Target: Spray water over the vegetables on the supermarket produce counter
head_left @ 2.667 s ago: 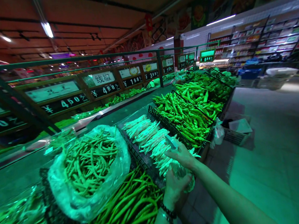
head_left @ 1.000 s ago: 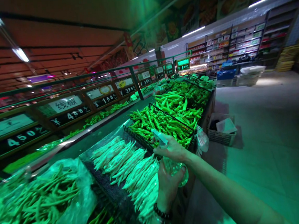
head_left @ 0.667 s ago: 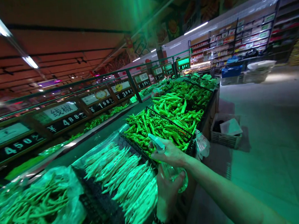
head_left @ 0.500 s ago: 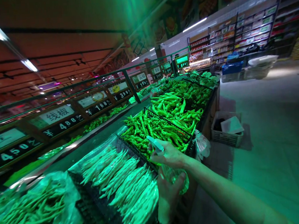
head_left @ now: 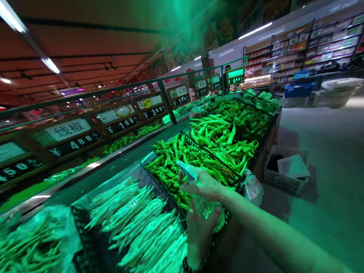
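A clear spray bottle [head_left: 218, 221] with a pale spray head is tilted over the produce stand, its nozzle pointing away to the upper left. My right hand [head_left: 207, 186] is closed around the neck and trigger. Lower down, my left hand [head_left: 198, 230], with a dark beaded bracelet at the wrist, grips the bottle's body. Just beyond the nozzle lie thin green chili peppers [head_left: 163, 165] in a black crate. Pale long beans [head_left: 148, 229] lie in rows to the left of my hands. Whether any mist leaves the nozzle I cannot tell.
Larger green peppers [head_left: 211, 130] fill the section behind. Yardlong-looking beans in plastic [head_left: 24, 258] sit at the lower left. Price signs [head_left: 75, 138] line a rail. On the floor to the right stands a crate [head_left: 286, 178], near a hanging plastic bag [head_left: 253, 189].
The view has turned slightly left, so the background sits further right. Both hands keep hold of the spray bottle, over nearly the same spot by the chili peppers.
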Available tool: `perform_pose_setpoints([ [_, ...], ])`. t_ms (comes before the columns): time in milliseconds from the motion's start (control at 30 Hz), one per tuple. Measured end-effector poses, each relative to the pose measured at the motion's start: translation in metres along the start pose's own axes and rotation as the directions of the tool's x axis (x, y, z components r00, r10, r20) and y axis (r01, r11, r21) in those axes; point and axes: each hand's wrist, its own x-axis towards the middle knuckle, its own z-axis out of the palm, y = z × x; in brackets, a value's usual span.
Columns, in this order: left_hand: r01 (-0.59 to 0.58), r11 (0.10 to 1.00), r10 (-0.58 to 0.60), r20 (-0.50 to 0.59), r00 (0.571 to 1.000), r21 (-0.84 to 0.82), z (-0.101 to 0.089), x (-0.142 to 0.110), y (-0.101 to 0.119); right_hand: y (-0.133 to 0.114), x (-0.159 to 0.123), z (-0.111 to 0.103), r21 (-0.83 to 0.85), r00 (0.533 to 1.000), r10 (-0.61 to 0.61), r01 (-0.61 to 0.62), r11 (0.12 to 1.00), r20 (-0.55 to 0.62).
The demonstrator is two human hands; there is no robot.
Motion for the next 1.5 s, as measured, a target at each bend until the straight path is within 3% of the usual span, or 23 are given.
perform_pose_setpoints([
  [167, 0.044, 0.998, -0.046, -0.046, 0.998, -0.041, -0.004, 0.035, 0.001, 0.018, 0.042, -0.002, -0.033, 0.999, 0.008, -0.007, 0.999, 0.032],
  [333, 0.089, 0.993, -0.093, -0.057, 0.994, -0.079, -0.005, 0.066, -0.015, 0.036, 0.075, -0.003, -0.056, 0.994, 0.023, -0.017, 0.998, 0.103],
  [633, 0.059, 0.998, -0.061, -0.053, 0.997, -0.026, 0.011, 0.102, -0.032, 0.051, 0.096, -0.027, -0.091, 1.000, 0.000, 0.001, 0.996, 0.013],
  [833, 0.084, 0.996, -0.087, -0.078, 0.993, -0.041, 0.034, 0.108, -0.015, 0.040, 0.102, -0.055, -0.031, 0.994, 0.006, -0.003, 1.000, 0.110],
  [1133, 0.008, 1.000, -0.007, -0.188, 0.982, 0.004, 0.050, 0.113, 0.023, 0.009, 0.111, -0.073, -0.014, 0.987, -0.108, 0.110, 0.994, 0.118],
  [1300, 0.043, 0.999, -0.037, -0.223, 0.974, 0.024, 0.052, 0.110, 0.027, 0.007, 0.116, -0.076, 0.033, 0.971, -0.101, 0.096, 0.995, 0.216],
  [1500, -0.008, 1.000, 0.007, -0.207, 0.978, -0.003, 0.055, 0.113, 0.021, 0.021, 0.115, -0.073, 0.051, 0.982, -0.080, 0.073, 0.996, 0.168],
])
